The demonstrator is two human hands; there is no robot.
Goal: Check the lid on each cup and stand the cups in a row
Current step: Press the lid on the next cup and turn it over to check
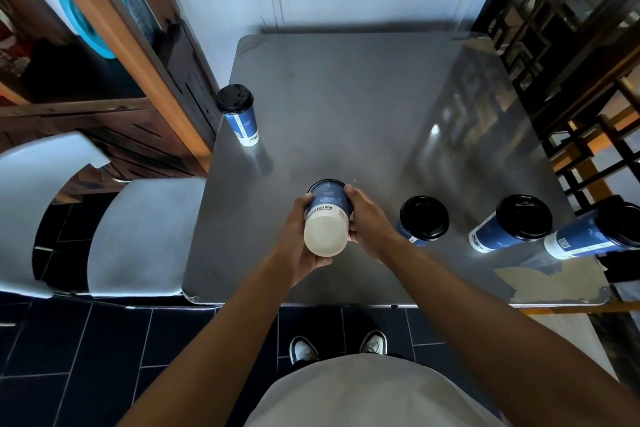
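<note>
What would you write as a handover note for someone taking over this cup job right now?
Left hand and right hand both grip the held cup, tipped with its pale base toward the camera, above the table.
One lidded cup stands alone at the far left edge.
Three lidded cups stand along the right: near cup, middle cup, edge cup.
Left: finish checking the held cup, stand it, line up all five.

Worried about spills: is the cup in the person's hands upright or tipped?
Tipped. The held cup shows its pale base to the camera, lid end pointing away, gripped by left hand and right hand.
</note>
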